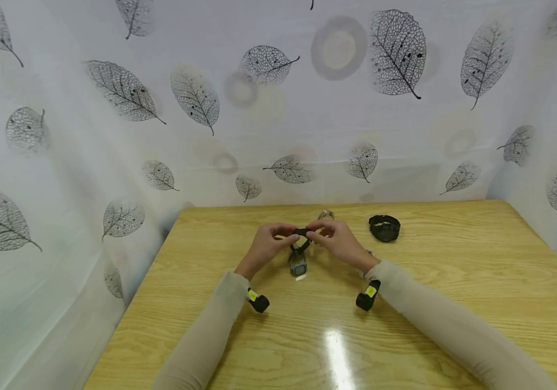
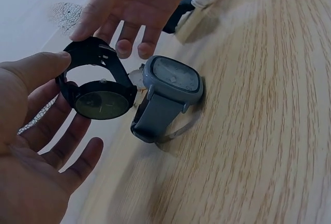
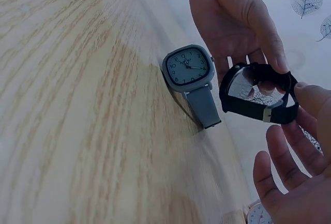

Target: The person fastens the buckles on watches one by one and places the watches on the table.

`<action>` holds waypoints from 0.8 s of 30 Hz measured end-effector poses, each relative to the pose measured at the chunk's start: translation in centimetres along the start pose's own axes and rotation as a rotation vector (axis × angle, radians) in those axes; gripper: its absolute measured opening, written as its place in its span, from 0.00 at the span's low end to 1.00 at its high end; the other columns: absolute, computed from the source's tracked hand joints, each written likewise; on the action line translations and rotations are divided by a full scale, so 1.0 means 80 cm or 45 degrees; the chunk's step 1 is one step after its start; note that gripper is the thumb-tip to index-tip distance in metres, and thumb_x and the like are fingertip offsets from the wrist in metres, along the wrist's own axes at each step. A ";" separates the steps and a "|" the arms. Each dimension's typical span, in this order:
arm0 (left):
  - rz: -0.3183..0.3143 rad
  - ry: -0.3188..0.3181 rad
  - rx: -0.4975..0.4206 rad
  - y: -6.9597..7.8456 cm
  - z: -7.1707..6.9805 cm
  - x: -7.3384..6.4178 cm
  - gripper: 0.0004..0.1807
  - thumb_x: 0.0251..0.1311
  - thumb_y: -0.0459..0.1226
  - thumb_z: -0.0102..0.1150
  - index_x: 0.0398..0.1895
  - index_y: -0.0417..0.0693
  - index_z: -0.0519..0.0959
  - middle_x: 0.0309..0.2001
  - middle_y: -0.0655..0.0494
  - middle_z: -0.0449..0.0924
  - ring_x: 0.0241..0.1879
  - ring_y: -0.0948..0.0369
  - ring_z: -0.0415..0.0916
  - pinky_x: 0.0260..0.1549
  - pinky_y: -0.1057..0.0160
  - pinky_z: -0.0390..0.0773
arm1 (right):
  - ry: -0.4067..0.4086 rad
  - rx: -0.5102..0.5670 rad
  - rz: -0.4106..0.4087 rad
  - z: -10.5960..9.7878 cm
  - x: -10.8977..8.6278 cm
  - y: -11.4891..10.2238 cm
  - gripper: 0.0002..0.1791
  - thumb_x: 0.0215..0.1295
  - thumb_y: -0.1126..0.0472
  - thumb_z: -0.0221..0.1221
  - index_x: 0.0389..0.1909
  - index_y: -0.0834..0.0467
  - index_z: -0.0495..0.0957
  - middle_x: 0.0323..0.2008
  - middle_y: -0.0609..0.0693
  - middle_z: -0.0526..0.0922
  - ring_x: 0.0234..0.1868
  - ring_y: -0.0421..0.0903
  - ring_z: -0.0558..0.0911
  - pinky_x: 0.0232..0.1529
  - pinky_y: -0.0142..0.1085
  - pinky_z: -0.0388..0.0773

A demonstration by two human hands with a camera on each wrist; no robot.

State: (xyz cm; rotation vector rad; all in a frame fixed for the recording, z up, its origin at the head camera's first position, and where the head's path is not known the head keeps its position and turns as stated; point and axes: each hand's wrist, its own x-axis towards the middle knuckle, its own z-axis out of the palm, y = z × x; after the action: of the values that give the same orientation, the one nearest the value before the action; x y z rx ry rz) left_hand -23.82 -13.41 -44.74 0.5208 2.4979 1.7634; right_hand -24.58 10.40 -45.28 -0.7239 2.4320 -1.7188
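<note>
My left hand and right hand pinch a black wristwatch between them, raised off the table. Its strap is closed into a loop, and the metal buckle shows in the right wrist view. In the left wrist view the round dark dial faces the camera. Thumbs and index fingers grip the strap from both sides, while the other fingers spread loosely. Close below the hands, a grey wristwatch with a squarish case rests on the wooden table, its numbered dial turned up.
A bulky black watch lies at the right on the wooden table. Another watch sits behind my right hand, and one more is partly hidden by the right wrist. A leaf-printed curtain hangs along the table's back edge.
</note>
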 end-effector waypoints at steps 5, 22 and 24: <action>0.012 -0.001 -0.044 0.001 -0.001 -0.001 0.12 0.65 0.40 0.71 0.49 0.46 0.87 0.45 0.53 0.88 0.44 0.57 0.85 0.46 0.57 0.85 | 0.000 0.032 0.002 -0.003 -0.001 -0.002 0.15 0.73 0.51 0.64 0.55 0.53 0.84 0.50 0.52 0.85 0.45 0.59 0.85 0.46 0.52 0.85; -0.019 -0.038 -0.017 0.003 -0.001 -0.002 0.13 0.65 0.39 0.71 0.50 0.45 0.87 0.45 0.51 0.88 0.46 0.56 0.83 0.47 0.57 0.85 | -0.027 -0.078 -0.049 -0.001 0.000 -0.009 0.12 0.73 0.51 0.63 0.52 0.50 0.85 0.50 0.48 0.84 0.45 0.49 0.85 0.43 0.42 0.85; -0.022 -0.043 -0.012 0.002 -0.002 -0.001 0.14 0.65 0.39 0.71 0.51 0.44 0.87 0.46 0.50 0.88 0.46 0.55 0.83 0.47 0.57 0.85 | -0.028 -0.065 -0.043 0.000 0.000 -0.008 0.13 0.73 0.51 0.63 0.52 0.50 0.85 0.50 0.48 0.84 0.45 0.50 0.85 0.43 0.44 0.85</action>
State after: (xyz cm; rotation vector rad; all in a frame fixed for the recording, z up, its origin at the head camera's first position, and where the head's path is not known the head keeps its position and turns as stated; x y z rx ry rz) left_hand -23.71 -13.51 -44.54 0.5217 2.4630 1.7446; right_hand -24.39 10.25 -44.67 -0.7901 2.4717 -1.6569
